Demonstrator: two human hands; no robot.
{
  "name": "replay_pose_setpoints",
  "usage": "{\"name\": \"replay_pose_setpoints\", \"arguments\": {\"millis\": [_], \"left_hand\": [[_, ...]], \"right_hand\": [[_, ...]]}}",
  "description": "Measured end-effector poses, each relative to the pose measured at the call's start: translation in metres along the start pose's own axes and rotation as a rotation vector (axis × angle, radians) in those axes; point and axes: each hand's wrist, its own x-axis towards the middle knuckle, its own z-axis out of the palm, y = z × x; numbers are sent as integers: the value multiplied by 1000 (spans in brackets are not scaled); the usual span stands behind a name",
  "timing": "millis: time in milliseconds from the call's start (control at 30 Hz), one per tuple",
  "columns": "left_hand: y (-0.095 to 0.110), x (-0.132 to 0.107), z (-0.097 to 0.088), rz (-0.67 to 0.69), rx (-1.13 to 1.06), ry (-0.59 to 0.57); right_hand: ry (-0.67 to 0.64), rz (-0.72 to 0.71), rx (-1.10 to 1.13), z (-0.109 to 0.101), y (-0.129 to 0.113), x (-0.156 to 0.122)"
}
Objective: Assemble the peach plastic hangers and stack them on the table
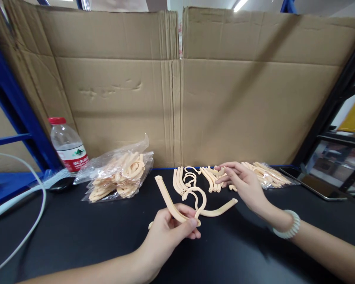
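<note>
My left hand (168,230) is closed on a cream plastic hanger (195,201), pinching it at its middle just above the black table; the hook curls upward and two curved arms spread left and right. My right hand (242,183) reaches to a loose pile of cream hanger parts (195,177) at the back of the table, its fingers spread and its fingertips touching the pieces. A white bead bracelet (290,225) sits on my right wrist.
A clear bag of cream parts (118,173) lies at left, a second bag (269,173) behind my right hand. A water bottle (66,144) stands at far left near white cables (32,197). A cardboard wall (177,86) backs the black table (77,236). A phone (313,183) lies at right.
</note>
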Motion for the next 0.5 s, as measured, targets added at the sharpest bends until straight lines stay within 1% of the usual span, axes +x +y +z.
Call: {"name": "replay_pose_setpoints", "arguments": {"millis": [100, 200, 367, 500], "left_hand": [[-1, 0, -1, 7, -5, 15], [-1, 1, -1, 27, -16, 7], [1, 1, -1, 43, -5, 0], [1, 0, -2, 34, -26, -15]], "right_hand": [[9, -33, 4, -2, -14, -14], [-11, -29, -43, 2, -20, -27], [7, 10, -18, 14, -13, -36], [14, 57, 34, 17, -11, -37]]}}
